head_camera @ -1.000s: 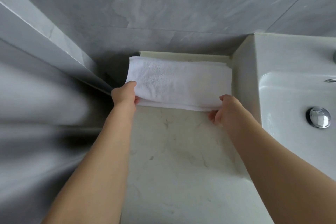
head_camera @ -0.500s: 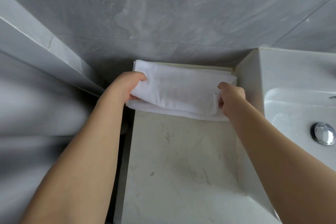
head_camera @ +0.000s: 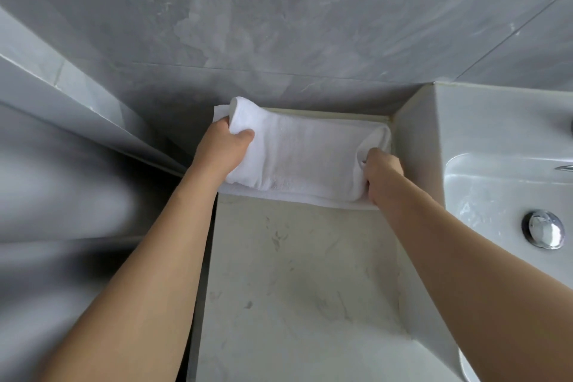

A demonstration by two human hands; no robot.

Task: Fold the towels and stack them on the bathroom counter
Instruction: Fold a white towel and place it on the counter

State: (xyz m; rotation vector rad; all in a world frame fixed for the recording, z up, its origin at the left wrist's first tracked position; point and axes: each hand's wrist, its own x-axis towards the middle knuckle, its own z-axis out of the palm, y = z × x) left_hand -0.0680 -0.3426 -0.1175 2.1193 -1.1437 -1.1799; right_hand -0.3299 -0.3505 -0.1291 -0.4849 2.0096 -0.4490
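A white towel (head_camera: 304,158) lies across the back of the pale marble counter (head_camera: 294,288), against the grey wall. Its near layer is lifted and rolled back over the rest, and a flat lower layer shows along the near edge. My left hand (head_camera: 223,152) grips the towel's left end, thumb on top of the cloth. My right hand (head_camera: 383,174) grips the right end beside the basin's side wall, fingers curled into the fabric.
A white sink basin (head_camera: 496,170) with a chrome drain plug (head_camera: 544,231) stands to the right, its side wall rising above the counter. Grey tiled wall (head_camera: 279,25) closes off the back. A grey ledge (head_camera: 77,102) runs along the left, with a dark gap beside the counter edge.
Both hands have carried the towel's near edge up and toward the wall, folding it over the rest. The hands now sit farther back on the counter.
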